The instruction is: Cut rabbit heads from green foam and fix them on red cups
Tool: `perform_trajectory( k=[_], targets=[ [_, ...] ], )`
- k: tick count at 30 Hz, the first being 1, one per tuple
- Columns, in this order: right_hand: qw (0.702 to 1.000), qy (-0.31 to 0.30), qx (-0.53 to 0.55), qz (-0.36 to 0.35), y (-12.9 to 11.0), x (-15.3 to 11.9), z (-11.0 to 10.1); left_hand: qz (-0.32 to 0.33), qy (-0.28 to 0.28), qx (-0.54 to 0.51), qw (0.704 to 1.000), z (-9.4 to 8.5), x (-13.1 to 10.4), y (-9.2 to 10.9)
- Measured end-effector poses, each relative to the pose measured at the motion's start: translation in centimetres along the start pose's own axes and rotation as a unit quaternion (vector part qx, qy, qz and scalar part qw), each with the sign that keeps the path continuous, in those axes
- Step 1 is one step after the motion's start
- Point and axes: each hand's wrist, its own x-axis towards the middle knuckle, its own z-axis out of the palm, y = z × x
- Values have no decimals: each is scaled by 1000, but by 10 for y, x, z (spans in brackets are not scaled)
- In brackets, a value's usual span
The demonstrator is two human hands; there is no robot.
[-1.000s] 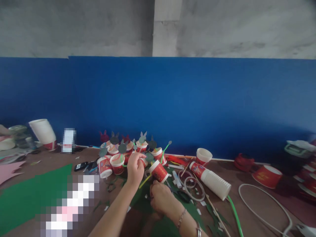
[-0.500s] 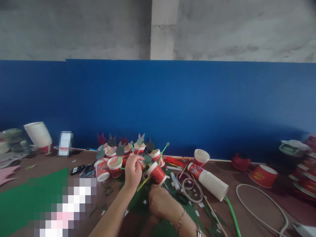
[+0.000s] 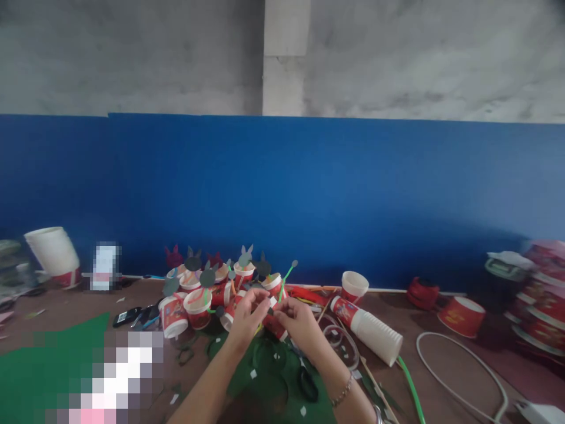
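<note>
Both hands meet over the cluttered table's middle. My left hand (image 3: 248, 318) has its fingers bent toward a small white piece (image 3: 272, 302), which lies at its fingertips. My right hand (image 3: 295, 321), with a bracelet on the wrist, pinches a small dark piece (image 3: 270, 311) facing the left fingers. Behind and below the fingers lies a red paper cup (image 3: 276, 328), partly hidden. Just left of the hands stand several red and white cups (image 3: 198, 307), some with grey or red animal-head cutouts (image 3: 209, 275). Black-handled scissors (image 3: 308, 383) lie below my right hand.
A nested stack of cups (image 3: 375, 334) lies on the right, near an upright cup (image 3: 354, 287) and clear tubing (image 3: 459, 377). Green sheets (image 3: 57, 359) lie on the left. A blue panel (image 3: 282, 194) rises behind the table.
My right hand has risen from the table to meet my left, and the white piece now shows between them. The scissors have come into clearer view. The whole view has shifted slightly.
</note>
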Motion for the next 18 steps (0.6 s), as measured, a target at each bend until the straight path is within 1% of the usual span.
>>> perform_trajectory(
  k=[1, 3, 5, 6, 7, 8, 10, 11, 12, 14, 16, 18],
  targets=[
    [1000, 9, -3, -9, -1, 0, -1, -7, -16, 1, 1000, 1, 0, 0],
    [999, 17, -19, -20, -2, 0, -4, -10, -22, 3, 1000, 3, 0, 0],
    [997, 0, -73, -18, -4, -3, -8, -4, 7, -4, 1000, 2, 1, 0],
    [992, -18, -125, -13, -5, -5, -10, -2, 31, -7, 999, 1, 2, 0],
    [980, -39, -196, -4, -6, -8, -12, 0, 56, -10, 998, -1, 3, 0],
    [958, -60, -282, 8, -7, -11, -14, 2, 78, -11, 997, -3, 4, 0],
    [893, -88, -440, 38, -10, -18, -14, 8, 104, -7, 995, -7, 6, 0],
    [864, -99, -491, 47, -12, -22, -11, 10, 108, -5, 994, -8, 7, 0],
    [845, -113, -521, 48, -13, -26, -8, 12, 110, -2, 994, -9, 8, 0],
    [832, -154, -532, 29, -16, -32, 2, 15, 112, 4, 994, -11, 8, -1],
    [829, -195, -524, 9, -16, -37, 14, 18, 112, 9, 993, -11, 8, -1],
    [824, -224, -520, 6, -14, -40, 26, 18, 114, 9, 993, -11, 8, -2]
  ],
)
